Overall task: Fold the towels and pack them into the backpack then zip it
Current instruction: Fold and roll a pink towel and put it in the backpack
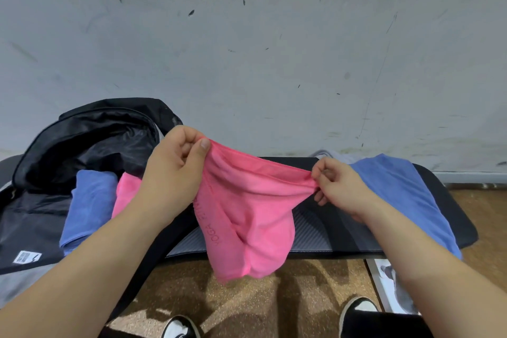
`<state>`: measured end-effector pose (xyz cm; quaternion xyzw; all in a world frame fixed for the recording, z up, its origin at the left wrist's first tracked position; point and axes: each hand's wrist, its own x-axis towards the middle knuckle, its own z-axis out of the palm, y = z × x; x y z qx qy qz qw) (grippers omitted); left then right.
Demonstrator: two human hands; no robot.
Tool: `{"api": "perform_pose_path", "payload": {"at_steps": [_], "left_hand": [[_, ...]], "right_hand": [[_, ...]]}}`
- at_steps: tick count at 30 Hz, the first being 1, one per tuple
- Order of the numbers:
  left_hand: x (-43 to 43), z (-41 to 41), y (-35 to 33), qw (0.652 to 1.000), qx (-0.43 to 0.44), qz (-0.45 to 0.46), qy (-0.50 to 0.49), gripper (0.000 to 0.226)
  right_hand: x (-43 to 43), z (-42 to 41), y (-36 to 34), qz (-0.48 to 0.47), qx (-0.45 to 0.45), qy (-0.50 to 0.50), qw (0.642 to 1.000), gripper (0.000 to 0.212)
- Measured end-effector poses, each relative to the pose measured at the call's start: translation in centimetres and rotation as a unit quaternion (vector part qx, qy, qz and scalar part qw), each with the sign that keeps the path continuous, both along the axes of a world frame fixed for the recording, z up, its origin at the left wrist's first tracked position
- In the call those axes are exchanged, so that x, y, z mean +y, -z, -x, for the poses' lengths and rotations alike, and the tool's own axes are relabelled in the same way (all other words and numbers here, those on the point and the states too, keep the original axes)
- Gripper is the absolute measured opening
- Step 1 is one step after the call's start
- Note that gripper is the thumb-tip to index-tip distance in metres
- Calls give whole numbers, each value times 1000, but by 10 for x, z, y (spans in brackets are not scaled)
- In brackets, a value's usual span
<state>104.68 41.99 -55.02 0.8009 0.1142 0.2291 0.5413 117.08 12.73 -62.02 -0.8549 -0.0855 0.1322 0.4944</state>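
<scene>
While the pink towel (241, 208) hangs mid-frame, the left hand (175, 170) and right hand (338, 186) pinch its top corners. Fingers (204, 145) stretch the edge, likely to fold it squarely.

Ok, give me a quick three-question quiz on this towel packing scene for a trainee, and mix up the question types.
1. True or false: the backpack is zipped shut.
2. The towel pinched by the left hand and the right hand is: A green, B pink, C yellow.
3. Fill in: the spread blue towel lies on the bench at the person's ____ side.

Key: 1 false, it gapes open. 2 B. 3 right.
</scene>
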Motion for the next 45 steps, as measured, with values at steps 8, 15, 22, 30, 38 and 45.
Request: {"api": "perform_pose_path", "payload": {"at_steps": [8, 15, 22, 30, 38, 45], "left_hand": [[2, -1, -7, 998, 1, -28, -60, 11], [4, 9, -6, 999, -17, 25, -22, 9], [-16, 20, -23, 989, -58, 127, 54, 13], [-18, 31, -26, 987, -31, 129, 95, 12], [-19, 30, -28, 982, -49, 139, 115, 11], [-14, 26, -31, 989, -9, 118, 85, 12]], "right_hand": [[-27, 20, -33, -86, 19, -24, 996, 18], [-47, 44, -60, -229, -73, 53, 969, 14], [-57, 67, -97, -338, -118, 89, 930, 30], [-68, 71, -104, -248, -135, 133, 950, 39], [-63, 70, -111, -274, -146, 166, 936, 34], [-66, 69, -117, -230, -50, 116, 965, 44]]}}
